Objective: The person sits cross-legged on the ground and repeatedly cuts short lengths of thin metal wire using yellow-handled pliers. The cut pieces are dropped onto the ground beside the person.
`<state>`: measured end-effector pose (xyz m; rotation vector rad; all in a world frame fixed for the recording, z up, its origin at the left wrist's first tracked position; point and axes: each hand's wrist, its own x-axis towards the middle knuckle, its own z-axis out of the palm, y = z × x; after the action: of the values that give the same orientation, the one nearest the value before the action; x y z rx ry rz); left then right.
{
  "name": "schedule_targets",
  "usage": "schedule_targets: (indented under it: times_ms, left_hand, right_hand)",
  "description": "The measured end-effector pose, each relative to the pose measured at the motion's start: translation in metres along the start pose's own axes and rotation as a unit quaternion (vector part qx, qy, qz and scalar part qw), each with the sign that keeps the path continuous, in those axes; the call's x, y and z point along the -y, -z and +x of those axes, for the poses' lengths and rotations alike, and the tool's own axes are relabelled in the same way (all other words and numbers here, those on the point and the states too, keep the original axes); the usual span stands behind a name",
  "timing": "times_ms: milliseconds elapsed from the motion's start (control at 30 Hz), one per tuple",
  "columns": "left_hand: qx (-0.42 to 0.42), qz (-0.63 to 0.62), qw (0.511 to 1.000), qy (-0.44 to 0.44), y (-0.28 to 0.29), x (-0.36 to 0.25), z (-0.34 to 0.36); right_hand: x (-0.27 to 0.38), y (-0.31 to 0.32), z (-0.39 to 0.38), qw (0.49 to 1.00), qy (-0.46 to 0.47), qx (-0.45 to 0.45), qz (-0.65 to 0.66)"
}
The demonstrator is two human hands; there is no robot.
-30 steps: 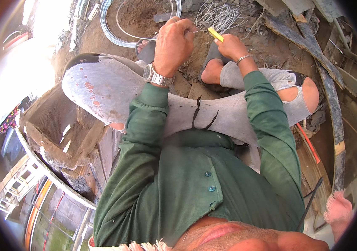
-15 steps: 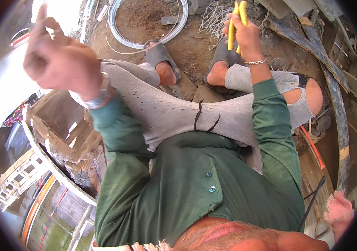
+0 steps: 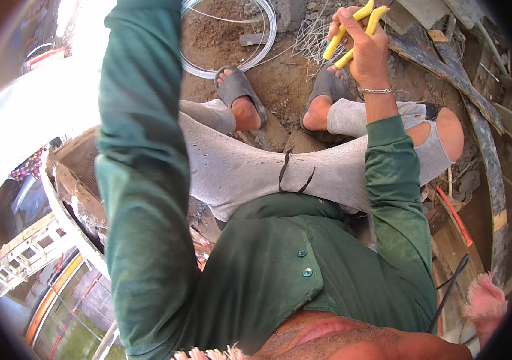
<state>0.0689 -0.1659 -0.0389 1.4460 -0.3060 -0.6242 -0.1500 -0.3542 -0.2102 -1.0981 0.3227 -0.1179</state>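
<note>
Green cloth filled much of the frame: a worker's shirt (image 3: pixel 256 270) spread across the bottom centre, its left sleeve (image 3: pixel 142 144) running up the left side and out through the top edge. The left hand lay beyond that edge, so whether its fingers gripped anything could not be told. Grey trousers (image 3: pixel 256 165), ripped at the knee on the right, crossed the middle of the frame.

A silvery wire coil (image 3: pixel 272 30) lay on bare earth at top centre, partly cut off by the sleeve and the upper edge; a loose wire tangle (image 3: pixel 313 43) sat just to its right. The right hand (image 3: pixel 369 57) was raised at the upper right, its fingers curled around a yellow-handled tool (image 3: pixel 334 46), the two handles standing apart. The tool was probably pliers or cutters, though its head could not be made out.

Handling wire well here, by the look of it, called for a steady left-hand pull, the coil kept flat and away from the tangle, and any strand kept off the feet. The handles were best squeezed with no fingertip between them, and springy wire ends best pointed away from the face.
</note>
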Motion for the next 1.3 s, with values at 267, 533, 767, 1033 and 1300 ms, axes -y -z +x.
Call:
schedule_targets:
  times_ms: [267,533,767,1033,1300]
  left_hand:
    - [-0.124,-0.02,0.99,0.068,-0.094,0.13,-0.041]
    - [-0.141,0.106,0.984,-0.029,-0.085,0.202,-0.092]
    - [-0.203,0.327,0.922,-0.028,-0.136,0.22,-0.19]
    - [-0.207,0.395,0.892,-0.067,-0.135,0.215,-0.189]
    - [-0.22,0.383,0.89,-0.11,-0.144,0.223,-0.186]
  right_hand:
    - [-0.018,0.008,-0.015,0.996,0.005,0.067,-0.066]
    - [0.005,0.006,-0.014,0.984,0.004,0.094,-0.154]
    - [0.003,0.031,0.0,0.997,-0.034,0.064,0.025]
    - [-0.006,0.027,-0.005,0.991,-0.076,0.095,0.049]
    - [-0.007,0.025,-0.005,0.991,-0.087,0.096,0.046]
